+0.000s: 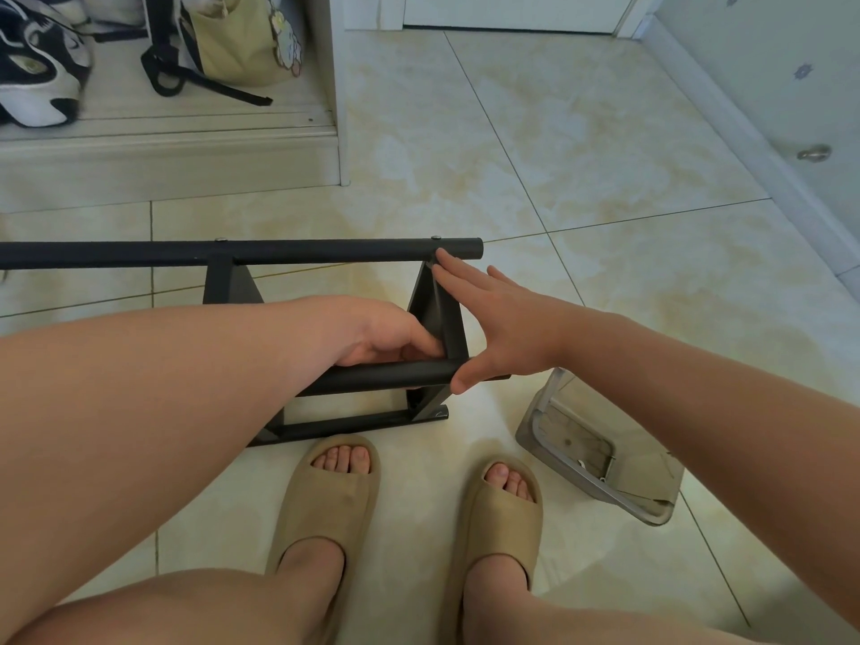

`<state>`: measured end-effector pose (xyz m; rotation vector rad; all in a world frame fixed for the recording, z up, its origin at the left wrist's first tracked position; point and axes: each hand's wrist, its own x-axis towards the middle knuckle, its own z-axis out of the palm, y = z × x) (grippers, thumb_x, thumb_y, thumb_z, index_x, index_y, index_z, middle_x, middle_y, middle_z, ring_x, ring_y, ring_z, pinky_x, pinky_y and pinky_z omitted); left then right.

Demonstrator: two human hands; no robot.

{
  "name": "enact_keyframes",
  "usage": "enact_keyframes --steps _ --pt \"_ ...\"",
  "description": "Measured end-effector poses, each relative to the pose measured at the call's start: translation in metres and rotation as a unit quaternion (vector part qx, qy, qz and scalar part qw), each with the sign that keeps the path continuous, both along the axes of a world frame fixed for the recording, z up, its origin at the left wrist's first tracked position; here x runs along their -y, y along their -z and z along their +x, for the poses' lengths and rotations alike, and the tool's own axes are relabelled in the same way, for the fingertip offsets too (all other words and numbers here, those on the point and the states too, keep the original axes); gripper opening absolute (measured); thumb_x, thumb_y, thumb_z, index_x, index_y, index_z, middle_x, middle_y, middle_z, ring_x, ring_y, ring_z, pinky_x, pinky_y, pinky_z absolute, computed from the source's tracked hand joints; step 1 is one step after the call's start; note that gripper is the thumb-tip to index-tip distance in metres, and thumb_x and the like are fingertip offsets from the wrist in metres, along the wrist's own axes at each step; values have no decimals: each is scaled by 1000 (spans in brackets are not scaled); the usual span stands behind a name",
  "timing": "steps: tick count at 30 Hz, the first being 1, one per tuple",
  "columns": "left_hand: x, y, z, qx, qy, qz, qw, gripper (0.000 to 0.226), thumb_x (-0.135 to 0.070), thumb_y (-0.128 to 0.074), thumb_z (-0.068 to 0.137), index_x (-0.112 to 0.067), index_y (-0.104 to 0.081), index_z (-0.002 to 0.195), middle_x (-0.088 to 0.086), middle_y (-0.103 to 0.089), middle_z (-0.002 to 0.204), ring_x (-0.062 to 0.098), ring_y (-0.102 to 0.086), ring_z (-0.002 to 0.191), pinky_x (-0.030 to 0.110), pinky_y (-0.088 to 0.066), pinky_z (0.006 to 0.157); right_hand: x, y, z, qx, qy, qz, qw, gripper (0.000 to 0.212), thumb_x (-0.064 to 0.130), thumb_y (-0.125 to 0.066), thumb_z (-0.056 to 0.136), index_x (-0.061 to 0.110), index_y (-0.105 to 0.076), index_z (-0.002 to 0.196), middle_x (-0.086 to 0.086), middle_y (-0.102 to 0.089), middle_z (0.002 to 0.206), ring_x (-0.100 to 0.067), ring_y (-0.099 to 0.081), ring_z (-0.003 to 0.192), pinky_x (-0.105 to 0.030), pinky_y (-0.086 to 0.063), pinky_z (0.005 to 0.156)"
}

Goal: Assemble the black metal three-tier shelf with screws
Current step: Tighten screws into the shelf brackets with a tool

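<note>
The black metal shelf frame (325, 251) lies on its side on the tiled floor, with a far round tube, a near round tube (395, 374) and flat panels between them. My left hand (372, 337) grips the near tube from above, fingers curled round it. My right hand (493, 318) is spread flat against the end panel (446, 328); its fingertips reach the far tube below a screw head (436, 237) and its thumb touches the near tube's end. A second screw head (220, 240) shows further left.
A clear plastic bag (600, 453) holding small hardware lies on the floor to the right. My feet in tan slides (325, 500) stand just in front of the frame. A low cabinet ledge with shoes (37, 76) and a bag is at the back left; a wall runs along the right.
</note>
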<state>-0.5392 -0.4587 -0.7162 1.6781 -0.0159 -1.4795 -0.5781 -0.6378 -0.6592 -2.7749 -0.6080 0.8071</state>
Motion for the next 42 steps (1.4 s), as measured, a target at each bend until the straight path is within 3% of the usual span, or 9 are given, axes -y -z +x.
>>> enact_keyframes --steps 8,14,19,24,28,33,37,39,42 --pt "3 -3 -2 26 11 24 999 19 -27 -64 92 -13 -72 80 4 -71 77 21 -60 75 36 -45 84 0 1 0 -2 4 0 1000 136 65 -80 73 19 12 162 8 25 167 -5 13 154 -27 14 121" --pt "2 -1 0 4 11 4 1000 18 -20 -57 95 -13 -73 90 6 -72 91 23 -60 91 36 -43 91 0 1 0 0 3 -3 1000 136 65 -79 73 18 13 162 7 26 167 -5 14 154 -27 14 120" --pt "1 -4 0 -10 8 2 1000 21 -23 -57 96 -16 -73 84 0 -71 81 16 -61 74 29 -45 76 0 0 -2 1 4 1 1000 136 64 -80 73 17 12 162 6 25 167 -4 14 153 -27 14 121" --pt "3 0 0 29 20 30 999 20 -26 -62 93 -14 -72 80 4 -71 79 21 -61 76 33 -45 80 0 -2 -2 -5 6 2 1000 135 63 -80 74 19 13 162 8 26 166 -3 14 152 -23 16 117" --pt "0 0 0 10 24 13 1000 20 -24 -58 94 -13 -74 100 10 -73 106 24 -62 96 39 -44 98 0 -3 -2 -6 7 1 1000 134 62 -80 74 19 13 162 8 26 166 -2 14 151 -23 16 116" --pt "3 -3 0 -23 3 5 1000 19 -21 -55 95 -14 -71 87 4 -69 79 17 -57 70 32 -47 77 -1 -2 -2 -3 6 -3 1000 135 63 -80 74 18 12 162 7 26 167 -4 14 153 -27 14 121" --pt "4 -2 -1 22 22 37 999 22 -27 -62 93 -14 -70 78 2 -68 70 19 -58 68 32 -45 76 -1 -3 -4 -5 5 1 1000 135 63 -80 74 19 13 162 8 26 166 -3 14 152 -24 15 119" --pt "3 -2 -2 28 22 30 999 19 -25 -61 94 -14 -72 82 3 -71 76 20 -61 74 32 -46 79 -1 -4 -5 -8 3 2 1000 134 62 -80 75 19 13 162 9 26 166 4 17 147 -22 16 117" --pt "0 -1 -2 6 12 11 1000 18 -21 -59 95 -10 -72 100 12 -72 107 24 -62 96 38 -46 95 -1 -6 -5 -19 6 0 1000 133 60 -80 76 20 13 162 11 27 166 12 19 132 -19 16 113"
